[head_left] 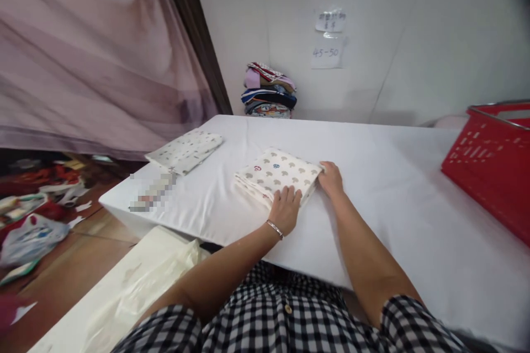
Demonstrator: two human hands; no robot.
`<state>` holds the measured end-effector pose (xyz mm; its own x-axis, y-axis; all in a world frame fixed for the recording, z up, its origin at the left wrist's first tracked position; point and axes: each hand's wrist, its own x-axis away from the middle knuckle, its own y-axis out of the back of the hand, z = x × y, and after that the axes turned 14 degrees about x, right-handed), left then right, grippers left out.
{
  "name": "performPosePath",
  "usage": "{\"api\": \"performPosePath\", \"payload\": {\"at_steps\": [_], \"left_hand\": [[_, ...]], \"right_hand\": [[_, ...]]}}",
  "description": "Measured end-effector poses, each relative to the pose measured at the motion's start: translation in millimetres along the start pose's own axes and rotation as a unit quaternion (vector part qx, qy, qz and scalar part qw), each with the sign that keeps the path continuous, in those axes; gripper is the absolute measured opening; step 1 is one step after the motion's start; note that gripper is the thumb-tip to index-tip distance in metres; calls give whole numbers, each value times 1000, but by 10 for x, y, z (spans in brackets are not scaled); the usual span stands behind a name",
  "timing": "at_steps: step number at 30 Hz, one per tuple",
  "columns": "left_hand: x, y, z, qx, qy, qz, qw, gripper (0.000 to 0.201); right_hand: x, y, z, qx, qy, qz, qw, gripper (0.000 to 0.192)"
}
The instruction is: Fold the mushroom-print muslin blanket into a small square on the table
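Observation:
A white folded cloth [285, 171], printed with grey-brown mushroom shapes plus a few red and blue ones, lies on the white-covered table [372, 187]. Its layers show along the left and near edges. My left hand [285, 208], with a silver bracelet at the wrist, rests on the near edge with its fingers laid out over the top. At the right corner, my right hand [331, 178] has its fingers closed around the cloth's edge; its thumb is partly hidden. Further left lies a second folded white cloth [188, 150] with small dark prints, apart from both hands.
A red plastic basket [492, 171] stands at the table's right. Behind the far edge rises a stack of folded clothes [269, 94] against the wall. A blurred-out item [153, 193] lies near the left edge. Bags [33, 240] sit on the floor at left, below a pink curtain [95, 55].

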<state>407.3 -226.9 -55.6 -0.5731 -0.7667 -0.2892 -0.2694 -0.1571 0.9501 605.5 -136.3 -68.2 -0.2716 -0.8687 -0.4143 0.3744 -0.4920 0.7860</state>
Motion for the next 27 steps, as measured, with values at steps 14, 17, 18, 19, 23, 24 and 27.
{"api": "performPosePath", "payload": {"at_steps": [14,17,18,19,23,24,27], "left_hand": [[417,311,1086,202,45,-121,971,25],[435,333,1389,180,105,-182,961,24],[427,349,1453,170,116,-189,960,26],[412,368,1500,162,120,-187,962,27],[303,426,1555,146,66,-126,979,30],[269,427,1555,142,50,-109,983,29],[168,411,1559,123,27,-76,989,25]], "right_hand": [[684,172,951,24,319,143,937,21],[733,252,1011,-3,301,144,943,24],[763,274,1037,-11,301,140,943,24],[799,288,1062,-16,303,137,943,23],[936,256,1105,22,302,126,945,22],[950,237,1098,39,300,125,945,21],[947,193,1059,70,300,132,942,21]]}}
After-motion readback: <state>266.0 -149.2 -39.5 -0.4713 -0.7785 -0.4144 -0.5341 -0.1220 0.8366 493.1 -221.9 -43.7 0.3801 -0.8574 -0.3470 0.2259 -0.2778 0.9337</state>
